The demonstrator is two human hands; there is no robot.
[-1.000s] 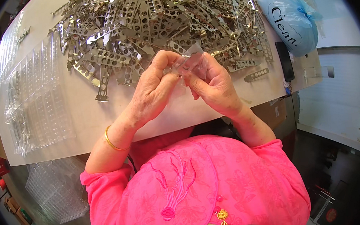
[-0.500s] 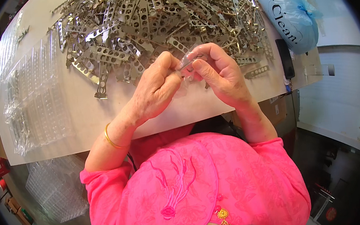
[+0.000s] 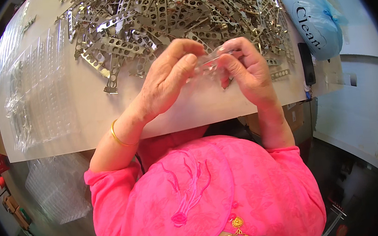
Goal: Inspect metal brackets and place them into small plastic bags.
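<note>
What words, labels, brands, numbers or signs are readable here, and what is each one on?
Blue plastic bag: large dark lettering, clear enough to read, but I won't copy printed words.
Cardboard box under the table: small pale marks, too small to read.
Dark surface at lower right: red round mark, too blurred to read.
Pile of metal strips and clear plastic film: no lettering I can make out.

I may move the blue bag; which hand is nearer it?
Right: the right hand is to the left of the blue bag; the left hand is farther left.
</note>
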